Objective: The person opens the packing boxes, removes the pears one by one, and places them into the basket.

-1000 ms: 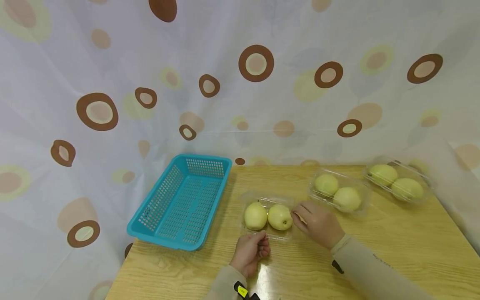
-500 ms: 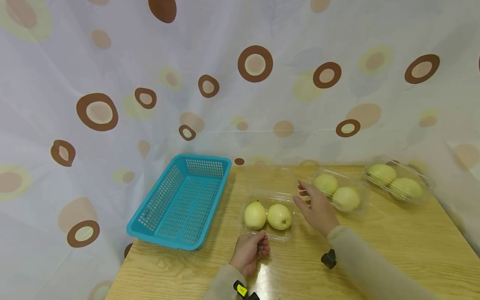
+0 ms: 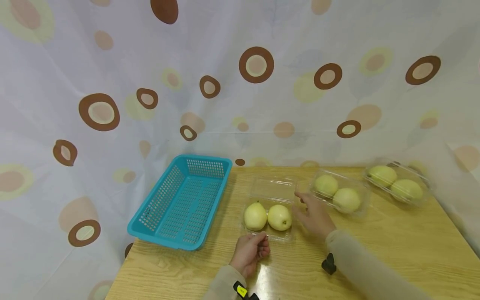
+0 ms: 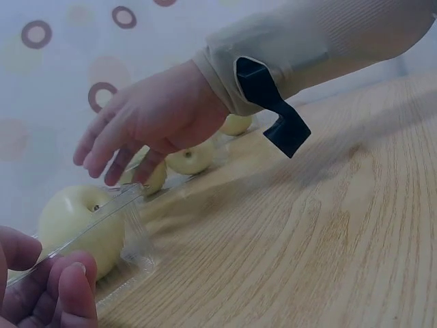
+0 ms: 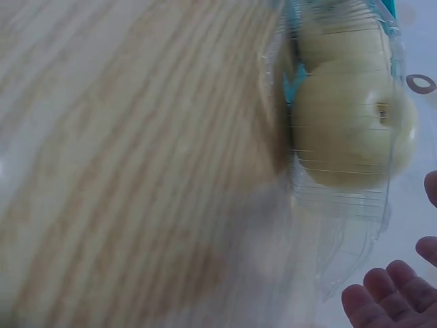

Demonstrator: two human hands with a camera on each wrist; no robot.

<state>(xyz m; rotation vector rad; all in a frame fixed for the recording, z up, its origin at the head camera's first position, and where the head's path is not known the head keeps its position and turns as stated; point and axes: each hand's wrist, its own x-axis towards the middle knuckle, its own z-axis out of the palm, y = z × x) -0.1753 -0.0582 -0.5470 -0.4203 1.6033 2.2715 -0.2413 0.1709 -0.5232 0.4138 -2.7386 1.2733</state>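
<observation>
A clear plastic clamshell box (image 3: pixel 273 238) stands on the table with its lid (image 3: pixel 273 188) folded back. Inside sit two round, pale yellow-green fruits, a left one with a stem (image 3: pixel 255 216) and a right one (image 3: pixel 279 217). My left hand (image 3: pixel 250 253) pinches the front rim of the box between thumb and curled fingers. Beside the box's right back corner is my right hand (image 3: pixel 315 214), fingers extended and nothing in it. In the right wrist view, the box side shows a fruit (image 5: pixel 348 126) through it, with the right fingertips (image 5: pixel 362 304) apart from the plastic.
A blue perforated basket (image 3: pixel 136 228) stands on the left of the wooden table (image 3: pixel 393 246). Two more clear boxes, each with two similar fruits (image 3: pixel 346 200) (image 3: pixel 406 190), lie at the back right. A patterned curtain (image 3: pixel 285 96) hangs behind.
The lid of the front box has swung open and back, and now lies flat behind it. My right hand has let go of it and straightened its fingers. The left hand stays put.
</observation>
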